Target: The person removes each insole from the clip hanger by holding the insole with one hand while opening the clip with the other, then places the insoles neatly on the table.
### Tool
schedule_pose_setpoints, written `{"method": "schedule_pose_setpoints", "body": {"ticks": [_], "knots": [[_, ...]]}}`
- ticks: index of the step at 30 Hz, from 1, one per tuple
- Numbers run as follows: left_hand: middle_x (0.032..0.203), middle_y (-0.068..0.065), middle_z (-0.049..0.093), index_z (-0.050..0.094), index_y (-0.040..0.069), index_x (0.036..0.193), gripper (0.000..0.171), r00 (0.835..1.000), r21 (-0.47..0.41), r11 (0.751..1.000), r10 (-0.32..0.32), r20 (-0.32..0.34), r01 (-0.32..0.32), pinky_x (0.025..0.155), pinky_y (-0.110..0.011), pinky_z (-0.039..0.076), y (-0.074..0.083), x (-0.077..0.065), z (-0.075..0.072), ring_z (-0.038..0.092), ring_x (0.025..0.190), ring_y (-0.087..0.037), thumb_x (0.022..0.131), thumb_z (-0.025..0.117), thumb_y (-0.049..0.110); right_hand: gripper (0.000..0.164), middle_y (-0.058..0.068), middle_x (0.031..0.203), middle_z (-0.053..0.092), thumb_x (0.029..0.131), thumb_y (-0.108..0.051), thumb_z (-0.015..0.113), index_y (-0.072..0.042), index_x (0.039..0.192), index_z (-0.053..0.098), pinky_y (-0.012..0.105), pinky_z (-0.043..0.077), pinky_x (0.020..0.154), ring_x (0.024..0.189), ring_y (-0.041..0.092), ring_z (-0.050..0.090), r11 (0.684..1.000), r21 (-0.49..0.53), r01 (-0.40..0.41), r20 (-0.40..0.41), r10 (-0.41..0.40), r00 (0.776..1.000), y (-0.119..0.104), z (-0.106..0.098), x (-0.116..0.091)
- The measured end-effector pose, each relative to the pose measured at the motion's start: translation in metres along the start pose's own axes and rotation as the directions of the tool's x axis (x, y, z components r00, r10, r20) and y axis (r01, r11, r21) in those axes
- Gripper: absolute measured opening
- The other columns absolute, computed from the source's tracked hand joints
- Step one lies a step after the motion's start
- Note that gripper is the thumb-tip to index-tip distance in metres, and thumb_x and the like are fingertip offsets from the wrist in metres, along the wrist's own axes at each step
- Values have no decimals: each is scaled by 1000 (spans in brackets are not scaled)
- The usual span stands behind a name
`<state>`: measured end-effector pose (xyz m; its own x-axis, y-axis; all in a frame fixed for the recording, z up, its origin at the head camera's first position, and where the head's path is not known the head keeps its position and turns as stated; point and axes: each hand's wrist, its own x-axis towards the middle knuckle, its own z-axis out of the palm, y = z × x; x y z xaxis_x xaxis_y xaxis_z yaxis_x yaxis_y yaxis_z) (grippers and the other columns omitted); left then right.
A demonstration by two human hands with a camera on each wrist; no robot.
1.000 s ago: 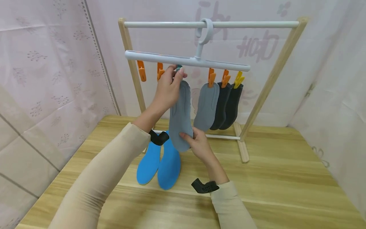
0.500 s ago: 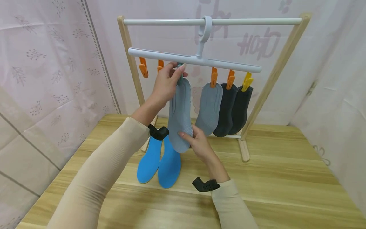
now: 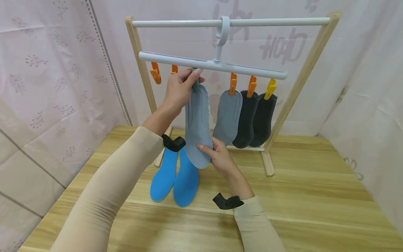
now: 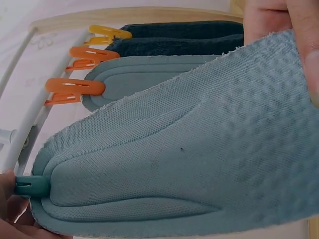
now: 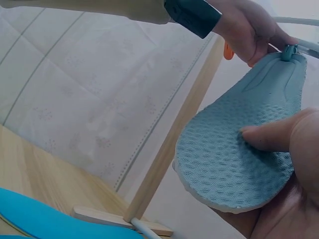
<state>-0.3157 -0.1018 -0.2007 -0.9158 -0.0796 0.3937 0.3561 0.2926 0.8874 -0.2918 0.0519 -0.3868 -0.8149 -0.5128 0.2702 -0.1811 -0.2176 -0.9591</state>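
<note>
A grey insole (image 3: 198, 122) hangs upright in front of the rack, its narrow heel end at the top. My left hand (image 3: 177, 89) pinches a green clip (image 4: 33, 186) below the white clip hanger (image 3: 189, 63). In the left wrist view the clip's jaws overlap the insole's top edge. Lower down, my right hand (image 3: 221, 159) grips the insole's wide end, thumb on the textured face and fingers behind. A second grey insole (image 3: 228, 117) and two dark insoles (image 3: 247, 120) hang to the right from orange clips (image 3: 233, 84) and a yellow clip (image 3: 270, 89).
The hanger hooks over the top bar of a wooden rack (image 3: 302, 84) with white rails. Two blue insoles (image 3: 185, 185) lie on the wooden table (image 3: 302, 210), below my left forearm. More orange clips (image 3: 155, 72) dangle at the hanger's left. Patterned curtains surround the table.
The green clip, mostly hidden behind my left fingers before, now overlaps the insole's top. The hanger's right end swung outward with its insoles, then slightly back. My right hand keeps its grip.
</note>
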Motion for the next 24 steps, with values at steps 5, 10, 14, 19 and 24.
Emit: {"method": "schedule_pose_setpoints", "body": {"ticks": [5, 10, 14, 19, 24], "knots": [[110, -16, 73, 68, 9, 131, 36, 1000, -38, 999, 19, -16, -20, 96, -24, 49, -1, 2, 2, 61, 106, -11, 103, 58, 31, 48, 30, 141, 54, 103, -5, 53, 3, 148, 43, 27, 57, 91, 107, 10, 65, 1000, 4, -10, -14, 10, 1000, -1, -2, -1], [98, -6, 72, 68, 9, 131, 36, 1000, -81, 997, 20, -18, -21, 98, -26, 54, -1, 4, 4, 68, 100, -18, 103, 59, 30, 47, 31, 141, 53, 103, -6, 53, 3, 148, 43, 27, 56, 90, 107, 11, 64, 1000, -6, -14, -2, 14, 1000, -2, -4, -4], [95, -3, 69, 67, 11, 133, 37, 1000, -118, 993, -8, -5, 8, 98, -28, 56, -1, 4, 6, 71, 93, -20, 102, 59, 30, 48, 30, 144, 52, 103, -6, 54, 3, 149, 42, 28, 56, 92, 109, 9, 64, 999, -33, -13, 15, 13, 1000, 0, -5, -9], [94, -2, 69, 67, 10, 133, 38, 1000, -150, 989, -14, 6, 14, 97, -28, 57, -3, 4, 9, 70, 88, -15, 102, 60, 30, 46, 28, 135, 58, 103, -6, 54, 6, 146, 45, 26, 57, 88, 104, 8, 66, 999, -50, 7, 7, -6, 1000, 2, -8, -17], [92, -2, 68, 67, 9, 132, 37, 1000, -196, 980, -26, 0, 26, 97, -35, 59, -4, 3, 9, 70, 89, -19, 102, 60, 28, 45, 25, 130, 61, 103, -9, 55, 5, 145, 46, 28, 58, 85, 100, 9, 67, 994, -88, -60, -9, 60, 998, 3, -11, -26]]}}
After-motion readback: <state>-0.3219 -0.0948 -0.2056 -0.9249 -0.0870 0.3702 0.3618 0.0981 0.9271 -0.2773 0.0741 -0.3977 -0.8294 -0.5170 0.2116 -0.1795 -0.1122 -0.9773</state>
